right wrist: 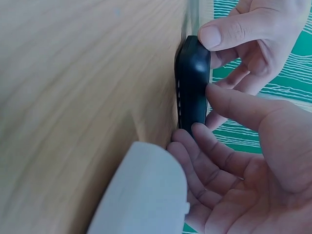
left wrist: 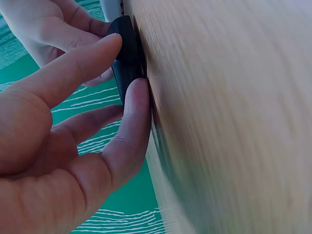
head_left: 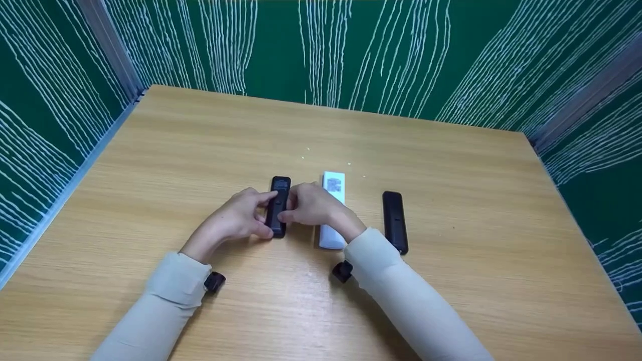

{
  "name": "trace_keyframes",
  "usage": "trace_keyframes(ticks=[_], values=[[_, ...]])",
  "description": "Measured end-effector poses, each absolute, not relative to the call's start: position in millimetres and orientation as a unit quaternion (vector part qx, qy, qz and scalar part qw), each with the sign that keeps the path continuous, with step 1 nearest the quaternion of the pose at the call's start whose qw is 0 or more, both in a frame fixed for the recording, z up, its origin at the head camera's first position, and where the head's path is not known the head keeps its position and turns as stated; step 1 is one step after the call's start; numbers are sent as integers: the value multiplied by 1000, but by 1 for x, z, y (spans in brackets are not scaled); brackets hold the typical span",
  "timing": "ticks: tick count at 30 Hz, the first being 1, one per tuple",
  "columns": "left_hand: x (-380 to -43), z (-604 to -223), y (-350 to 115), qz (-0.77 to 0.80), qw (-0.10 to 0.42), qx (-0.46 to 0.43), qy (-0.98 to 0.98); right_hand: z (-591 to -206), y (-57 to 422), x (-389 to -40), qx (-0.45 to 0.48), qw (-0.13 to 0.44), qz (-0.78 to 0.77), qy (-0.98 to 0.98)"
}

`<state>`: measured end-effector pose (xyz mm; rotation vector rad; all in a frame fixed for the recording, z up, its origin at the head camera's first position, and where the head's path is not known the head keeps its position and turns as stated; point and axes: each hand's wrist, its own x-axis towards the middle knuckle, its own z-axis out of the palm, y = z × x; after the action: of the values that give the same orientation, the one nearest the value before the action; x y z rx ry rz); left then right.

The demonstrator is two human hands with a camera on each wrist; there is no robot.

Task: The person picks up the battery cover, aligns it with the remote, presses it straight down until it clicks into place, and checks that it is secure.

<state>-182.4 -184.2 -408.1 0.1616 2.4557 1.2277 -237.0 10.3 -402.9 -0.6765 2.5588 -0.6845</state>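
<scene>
A black remote control (head_left: pixel 278 206) lies with its long side pointing away from me, held between both hands. My left hand (head_left: pixel 242 214) grips it from the left, thumb at its near end and fingers along its edge. From the other side my right hand (head_left: pixel 313 204) pinches it, thumb on the upper face and fingertips by the right edge. In the left wrist view the black remote control (left wrist: pixel 127 53) sits close over the tabletop. The right wrist view shows the thumb of the right hand (right wrist: pixel 243 170) against the remote.
Beneath the right forearm lies a white remote control (head_left: pixel 333 238) with a printed label. Farther right rests a second black remote control (head_left: pixel 395 220). Several tiny white specks dot the wooden table (head_left: pixel 225 130), which green, white-streaked walls (head_left: pixel 276 45) enclose.
</scene>
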Motion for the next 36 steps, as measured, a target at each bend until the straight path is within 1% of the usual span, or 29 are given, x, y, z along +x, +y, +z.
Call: trace_keyframes(ticks=[11, 25, 36], values=[[-183, -407, -183, 434, 200, 52, 877, -402, 10, -244, -220, 204, -248, 921], [-182, -409, -184, 430, 194, 54, 880, -401, 6, -248, -213, 184, -231, 931], [-182, -408, -184, 429, 191, 53, 881, -399, 6, -242, -213, 197, -221, 931]])
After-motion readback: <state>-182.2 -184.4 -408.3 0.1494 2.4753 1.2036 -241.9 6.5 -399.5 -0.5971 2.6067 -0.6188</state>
